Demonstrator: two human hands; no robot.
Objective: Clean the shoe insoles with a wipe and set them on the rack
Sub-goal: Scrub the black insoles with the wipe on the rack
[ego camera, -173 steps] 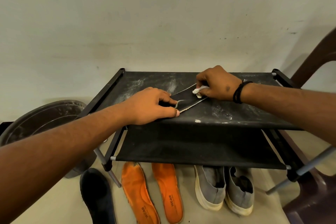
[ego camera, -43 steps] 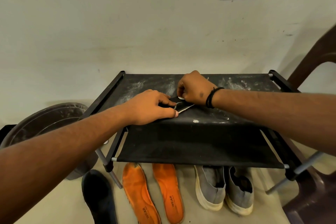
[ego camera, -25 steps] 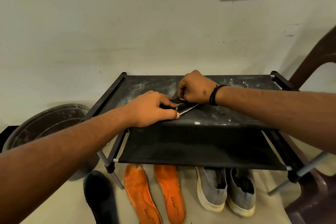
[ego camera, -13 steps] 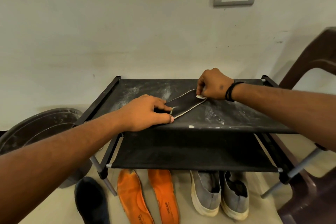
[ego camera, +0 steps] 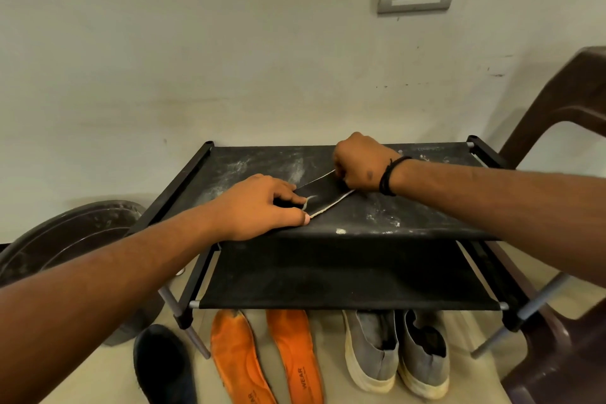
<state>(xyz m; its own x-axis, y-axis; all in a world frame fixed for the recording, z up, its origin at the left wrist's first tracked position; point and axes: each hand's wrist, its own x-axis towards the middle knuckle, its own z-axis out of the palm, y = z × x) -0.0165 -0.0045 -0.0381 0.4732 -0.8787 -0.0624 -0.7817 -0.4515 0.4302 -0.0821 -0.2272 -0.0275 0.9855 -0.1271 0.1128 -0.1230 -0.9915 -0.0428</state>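
Wiping step: the left hand (ego camera: 259, 207) is pinning the black insole (ego camera: 323, 195) on the rack (ego camera: 410, 223) top; right fingers (ego camera: 341, 170) are clenching, the wipe hidden beneath them. Orange insoles (ego camera: 265, 357) on the floor presumably come next.

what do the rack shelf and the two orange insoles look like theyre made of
Rack shelf: looks like black fabric stretched between bars, matte, its front edge bowing, dusted with white powder. Orange insoles: probably foam with a cloth-like top, matte, grubby, and contoured, one printed WEAR.
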